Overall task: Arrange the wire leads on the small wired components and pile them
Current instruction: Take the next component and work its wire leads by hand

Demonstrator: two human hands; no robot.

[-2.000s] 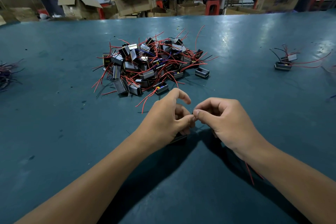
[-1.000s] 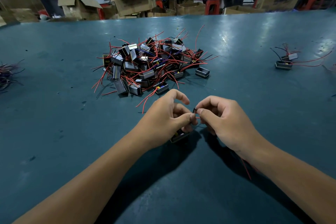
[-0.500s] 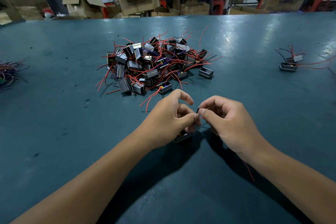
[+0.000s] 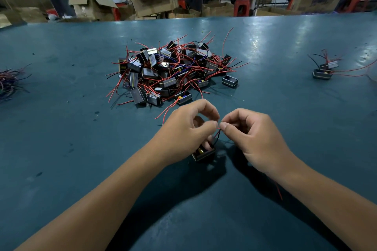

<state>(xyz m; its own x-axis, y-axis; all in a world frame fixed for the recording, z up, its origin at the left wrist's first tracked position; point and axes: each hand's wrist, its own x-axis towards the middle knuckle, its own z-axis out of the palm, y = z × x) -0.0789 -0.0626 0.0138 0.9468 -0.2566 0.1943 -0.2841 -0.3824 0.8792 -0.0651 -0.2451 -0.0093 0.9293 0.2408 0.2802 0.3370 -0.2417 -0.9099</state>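
Near the front edge of the tabletop (image 4: 61, 149), at its middle, your left hand (image 4: 183, 134) and right hand (image 4: 253, 138) meet over one small wired component (image 4: 204, 154). Left hand: thumb and forefinger pinch the wire leads (image 4: 217, 135), lower fingers curl onto the component body. Right hand: thumb and forefinger tips pinch the same lead ends, other fingers curled under. The hands almost touch at the pinch.

To do this step well, I'd say keep the body pinned to the tabletop with the left fingers so pulling doesn't lift it. Draw the leads straight up and together, light tension only; thin wire probably kinks or pulls at its root if yanked. Release only once both leads lie parallel.

The component is a small dark open box, something yellow inside, one black and one red lead rising from it. A loose red wire (image 4: 278, 190) trails under your right wrist.

The main pile (image 4: 173, 71) sits toward the tabletop centre, tangled red leads everywhere. A small group (image 4: 324, 70) lies near the right edge, and a wire bundle (image 4: 9, 82) at the left edge.
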